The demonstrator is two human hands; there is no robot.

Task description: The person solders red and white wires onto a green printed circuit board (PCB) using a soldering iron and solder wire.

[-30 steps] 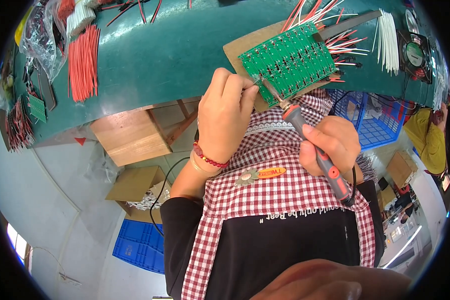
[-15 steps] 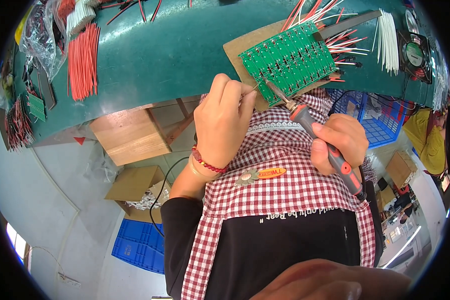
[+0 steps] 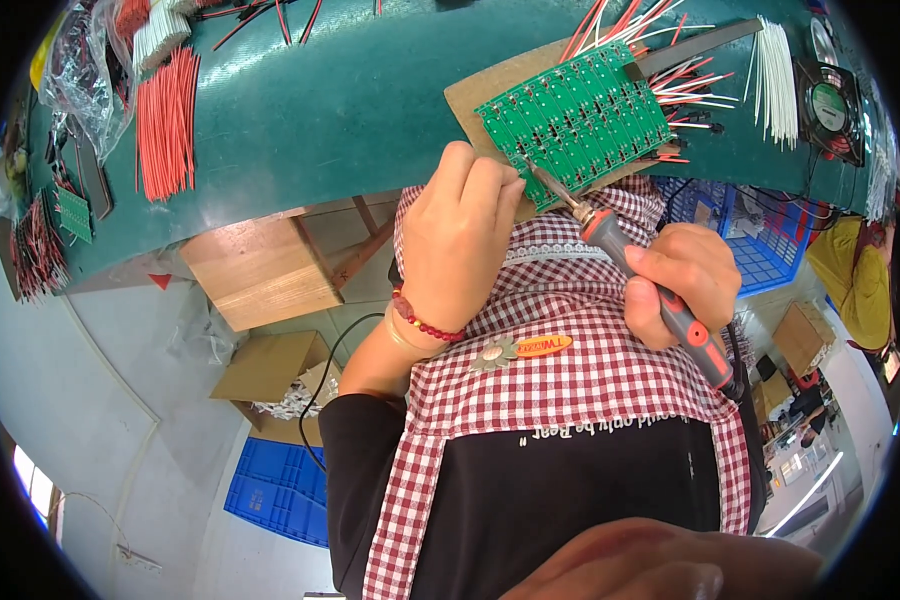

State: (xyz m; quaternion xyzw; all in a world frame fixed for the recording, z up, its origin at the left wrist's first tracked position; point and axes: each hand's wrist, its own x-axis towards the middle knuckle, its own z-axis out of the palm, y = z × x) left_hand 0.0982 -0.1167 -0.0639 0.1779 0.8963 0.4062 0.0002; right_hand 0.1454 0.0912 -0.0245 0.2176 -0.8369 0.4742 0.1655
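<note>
Fingers (image 3: pixel 485 182), left hand (image 3: pixel 458 240): pinched together beside circuit board (image 3: pixel 580 125), left edge; any content hidden. Right hand (image 3: pixel 695 280): curled round soldering iron (image 3: pixel 608 238), angled onto board. Metal bar (image 3: pixel 698 50) overlaps board's right edge, apparently as weight; cardboard (image 3: pixel 467 98) lies beneath board, perhaps shielding table (image 3: pixel 320 110).

It's an electronics workshop around me here: a soldering iron (image 3: pixel 606 237) at a green circuit board (image 3: pixel 582 118), bundled red wires (image 3: pixel 167 130) on the bench (image 3: pixel 320 110), upper left.
</note>
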